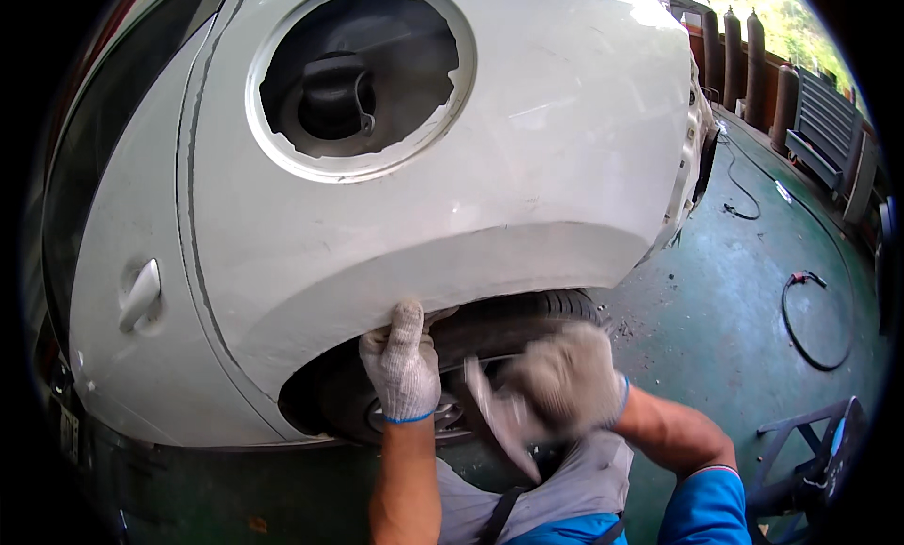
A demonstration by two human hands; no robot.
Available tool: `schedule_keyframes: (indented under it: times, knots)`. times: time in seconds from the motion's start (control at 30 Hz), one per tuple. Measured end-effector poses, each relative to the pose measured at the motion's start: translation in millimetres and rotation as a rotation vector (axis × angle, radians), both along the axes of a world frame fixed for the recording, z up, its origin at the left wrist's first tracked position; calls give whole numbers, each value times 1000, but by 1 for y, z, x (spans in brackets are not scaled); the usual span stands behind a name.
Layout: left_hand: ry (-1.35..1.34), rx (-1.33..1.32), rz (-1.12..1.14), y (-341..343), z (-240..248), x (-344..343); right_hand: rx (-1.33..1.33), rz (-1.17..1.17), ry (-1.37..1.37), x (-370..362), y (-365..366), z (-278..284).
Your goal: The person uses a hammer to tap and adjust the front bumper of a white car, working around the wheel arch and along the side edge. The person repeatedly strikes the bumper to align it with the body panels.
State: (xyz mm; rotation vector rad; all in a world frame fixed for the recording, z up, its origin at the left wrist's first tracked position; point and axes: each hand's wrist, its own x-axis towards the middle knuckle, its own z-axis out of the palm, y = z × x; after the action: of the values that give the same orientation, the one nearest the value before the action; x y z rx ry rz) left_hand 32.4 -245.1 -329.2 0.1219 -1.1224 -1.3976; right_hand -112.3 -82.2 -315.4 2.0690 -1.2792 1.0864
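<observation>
My left hand (403,361), in a pale knit glove with a blue cuff, grips the lip of the white car's rear wheel arch (452,272). Its thumb points up against the outside of the panel, while the fingers are partly hidden behind the edge. Just right of it, my right hand (565,380), gloved too and smeared by motion, is closed round what looks like a hammer (499,418). The hammer's long, narrow head is blurred and hangs in front of the wheel, apart from the panel. Under the arch sits the dark tyre (556,307).
Above the arch, a round fuel-filler opening (457,121) shows a black cap (336,93). A door handle (140,296) stands out at left. A black cable (789,327) lies on the green floor, a dark stool-like frame (810,460) at lower right. Gas cylinders (755,70) line the far right.
</observation>
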Motion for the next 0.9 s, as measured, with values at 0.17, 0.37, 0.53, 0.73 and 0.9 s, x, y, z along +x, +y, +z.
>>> schedule_keyframes:
  times: [0.17, 0.37, 0.53, 0.73, 0.9]
  knots:
    - [34, 58, 5, 6, 3, -1, 223, -149, -199, 0, -15, -3]
    - [14, 49, -29, 7, 5, -2, 73, -81, -33, -17, -19, -6]
    - [-87, 108, -15, 2, -1, 5, 5, -9, -131, 3, -1, 5]
    - [-27, 0, -15, 4, 2, -4, 119, -198, -167, -30, -25, -14]
    - [53, 87, -71, 17, 5, -12, 230, -130, -365, -3, 8, -7]
